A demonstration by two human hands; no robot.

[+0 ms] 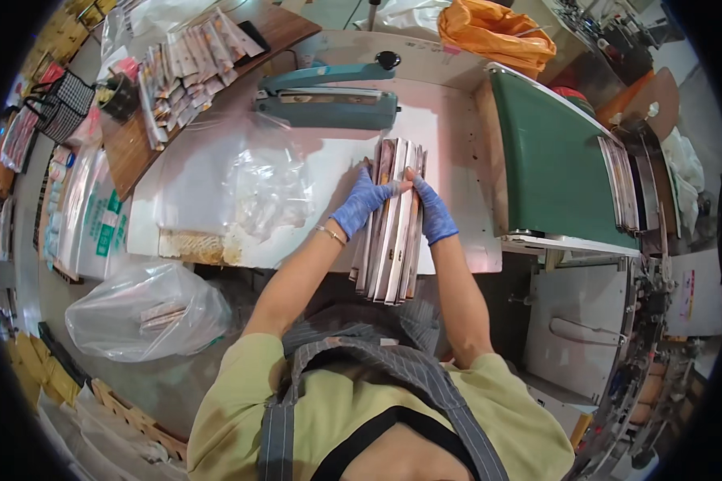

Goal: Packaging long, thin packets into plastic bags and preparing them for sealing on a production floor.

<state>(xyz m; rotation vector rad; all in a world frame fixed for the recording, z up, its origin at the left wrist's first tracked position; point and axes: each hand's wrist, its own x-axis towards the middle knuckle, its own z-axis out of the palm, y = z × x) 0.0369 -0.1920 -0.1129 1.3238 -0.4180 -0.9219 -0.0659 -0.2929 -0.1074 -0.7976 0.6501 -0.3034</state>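
Note:
Between my two hands is a bundle of long, narrow flat packs [390,240], pale and brownish, stood on edge side by side. My left hand [363,200], in a blue fingerless glove, presses on the left side of the bundle. My right hand [431,208], gloved alike, grips it from the right, and both thumbs lie over the top. The bundle's near end juts past the front edge of the white table [449,152]. Clear plastic bags [217,180] lie to the left of my hands. Beyond the bundle stands a teal hand-lever bag sealer [329,108].
At right is a green conveyor belt [561,160] with upright packs [620,184] at its far side. A brown board [140,148] at upper left carries many packs [192,64]. A clear bag [148,313] with packs inside sits at lower left. An orange sack [497,36] lies behind.

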